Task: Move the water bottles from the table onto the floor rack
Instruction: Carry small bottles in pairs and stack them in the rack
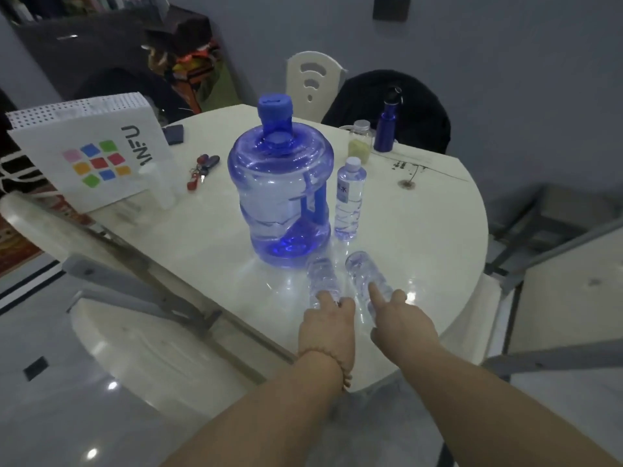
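Two small clear water bottles stand near the front of the round white table (421, 251). My left hand (328, 323) grips the top of the left bottle (322, 276), index finger laid along it. My right hand (396, 318) grips the top of the right bottle (362, 269) the same way. Both caps are hidden under my hands. Behind them stands a big blue water jug (281, 193) with a blue cap. A third small bottle (349, 198) with a white cap and a label stands upright just right of the jug.
A white paper bag (91, 153) with coloured squares stands at the table's left. Keys (202, 171), a dark wallet (173, 133), a glass jar (360, 141) and a blue metal flask (386, 124) lie further back. A white chair (313, 82) and a grey rack (546, 227) flank the table.
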### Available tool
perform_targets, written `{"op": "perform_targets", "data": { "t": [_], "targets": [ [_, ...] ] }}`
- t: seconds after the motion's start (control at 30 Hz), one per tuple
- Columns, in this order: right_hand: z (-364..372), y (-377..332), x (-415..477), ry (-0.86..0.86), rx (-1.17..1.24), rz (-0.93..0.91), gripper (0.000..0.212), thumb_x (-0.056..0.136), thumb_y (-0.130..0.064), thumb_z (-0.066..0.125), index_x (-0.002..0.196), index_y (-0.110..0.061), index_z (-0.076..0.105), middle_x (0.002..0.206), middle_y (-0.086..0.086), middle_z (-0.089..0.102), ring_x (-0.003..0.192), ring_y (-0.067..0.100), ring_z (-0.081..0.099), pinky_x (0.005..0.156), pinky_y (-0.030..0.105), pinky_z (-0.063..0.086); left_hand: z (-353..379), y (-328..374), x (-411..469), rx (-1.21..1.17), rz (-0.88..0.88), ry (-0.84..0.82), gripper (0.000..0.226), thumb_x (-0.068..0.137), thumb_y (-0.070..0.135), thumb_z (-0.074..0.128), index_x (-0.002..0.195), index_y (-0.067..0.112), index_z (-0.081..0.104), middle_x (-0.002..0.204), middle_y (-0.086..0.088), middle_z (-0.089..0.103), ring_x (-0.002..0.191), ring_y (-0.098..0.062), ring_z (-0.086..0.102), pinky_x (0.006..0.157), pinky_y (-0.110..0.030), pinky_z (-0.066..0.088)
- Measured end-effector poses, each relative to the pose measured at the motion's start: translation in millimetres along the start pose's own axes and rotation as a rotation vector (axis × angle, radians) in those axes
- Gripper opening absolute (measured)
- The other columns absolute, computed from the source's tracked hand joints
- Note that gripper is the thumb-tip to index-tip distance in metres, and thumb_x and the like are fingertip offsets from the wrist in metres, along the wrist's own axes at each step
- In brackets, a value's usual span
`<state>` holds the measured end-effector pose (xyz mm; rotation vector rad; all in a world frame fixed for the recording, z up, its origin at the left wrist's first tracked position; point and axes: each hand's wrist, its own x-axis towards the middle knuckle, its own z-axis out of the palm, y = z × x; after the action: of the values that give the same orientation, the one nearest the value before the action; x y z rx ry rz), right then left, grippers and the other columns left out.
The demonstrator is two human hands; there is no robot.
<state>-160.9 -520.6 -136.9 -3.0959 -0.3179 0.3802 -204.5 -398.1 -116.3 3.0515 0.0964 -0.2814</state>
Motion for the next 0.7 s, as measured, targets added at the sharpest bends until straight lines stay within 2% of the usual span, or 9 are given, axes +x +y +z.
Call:
{"op": "perform_targets", "data": {
  "t": [0.13,0.23,0.3,0.37,0.4,0.47,0.57,0.63,0.7],
  "targets": [
    [31,11,-2,0.012,0.082,0.003,0.074,0.089,-0.023,0.044,0.149,-0.03,0.0,0.115,0.016,0.042,0.083,0.031,0.061,0.059,0.03,0.037,30,10,-7,-0.125,-0.062,0.024,0.045,0.087,0.015,0.053,0.127,0.024,0.034,0.143,-0.021,0.019,0.088,-0.033,0.055,0.076,-0.037,0.049],
    [47,16,-8,0.011,0.119,0.026,0.073,0.089,-0.023,0.039,0.149,-0.029,-0.002,0.116,0.017,0.045,0.086,0.031,0.061,0.062,0.032,0.038,44,17,-12,-0.196,-0.121,0.024,0.046,0.087,0.015,0.052,0.128,0.025,0.033,0.138,-0.016,0.023,0.085,-0.032,0.055,0.074,-0.036,0.05],
    [52,22,-10,0.015,0.112,0.035,0.075,0.086,-0.024,0.04,0.148,-0.029,-0.002,0.132,0.019,0.038,0.106,0.038,0.052,0.078,0.042,0.042,50,22,-12,-0.219,-0.152,0.019,0.051,0.085,0.018,0.053,0.13,0.026,0.03,0.132,-0.013,0.027,0.087,-0.032,0.054,0.072,-0.036,0.048],
    [52,22,-11,0.076,0.036,-0.033,0.078,0.084,-0.03,0.044,0.147,-0.029,-0.002,0.153,0.016,0.01,0.132,0.046,0.023,0.098,0.056,0.031,51,27,-9,-0.205,-0.173,0.035,0.054,0.082,0.028,0.057,0.129,0.026,0.03,0.131,-0.01,0.028,0.097,-0.032,0.049,0.071,-0.036,0.045],
    [51,21,-10,0.111,-0.003,-0.087,0.08,0.084,-0.032,0.046,0.147,-0.029,-0.003,0.156,0.014,-0.004,0.137,0.047,0.008,0.103,0.06,0.023,49,29,-4,-0.175,-0.182,0.051,0.055,0.082,0.033,0.057,0.13,0.026,0.03,0.135,-0.01,0.025,0.108,-0.035,0.043,0.077,-0.038,0.045],
    [50,17,-6,0.153,-0.077,-0.173,0.081,0.086,-0.033,0.048,0.148,-0.03,-0.005,0.156,0.013,-0.016,0.138,0.048,-0.005,0.105,0.064,0.015,47,31,7,-0.129,-0.196,0.053,0.059,0.085,0.035,0.052,0.137,0.029,0.025,0.15,-0.009,0.009,0.134,-0.041,0.016,0.098,-0.051,0.036],
    [53,15,3,0.134,-0.133,-0.186,0.081,0.088,-0.031,0.048,0.148,-0.029,-0.008,0.155,0.011,-0.021,0.138,0.048,-0.01,0.105,0.065,0.016,47,30,21,-0.164,-0.168,-0.042,0.071,0.087,0.035,0.051,0.145,0.033,0.01,0.156,-0.003,-0.02,0.14,-0.04,-0.014,0.109,-0.059,0.019],
    [58,19,7,0.082,-0.1,-0.154,0.082,0.087,-0.03,0.05,0.147,-0.03,-0.006,0.155,0.01,-0.022,0.138,0.047,-0.01,0.104,0.064,0.02,50,33,28,-0.246,-0.168,-0.087,0.072,0.084,0.029,0.054,0.144,0.029,0.015,0.156,-0.003,-0.016,0.142,-0.037,-0.01,0.109,-0.054,0.025],
    [64,23,9,0.065,-0.072,-0.138,0.078,0.087,-0.031,0.049,0.147,-0.031,-0.002,0.155,0.008,-0.021,0.138,0.046,-0.004,0.099,0.06,0.031,52,37,34,-0.337,-0.197,-0.047,0.063,0.082,0.023,0.057,0.137,0.023,0.028,0.153,-0.007,0.001,0.137,-0.034,0.01,0.102,-0.044,0.037]
  ]
}}
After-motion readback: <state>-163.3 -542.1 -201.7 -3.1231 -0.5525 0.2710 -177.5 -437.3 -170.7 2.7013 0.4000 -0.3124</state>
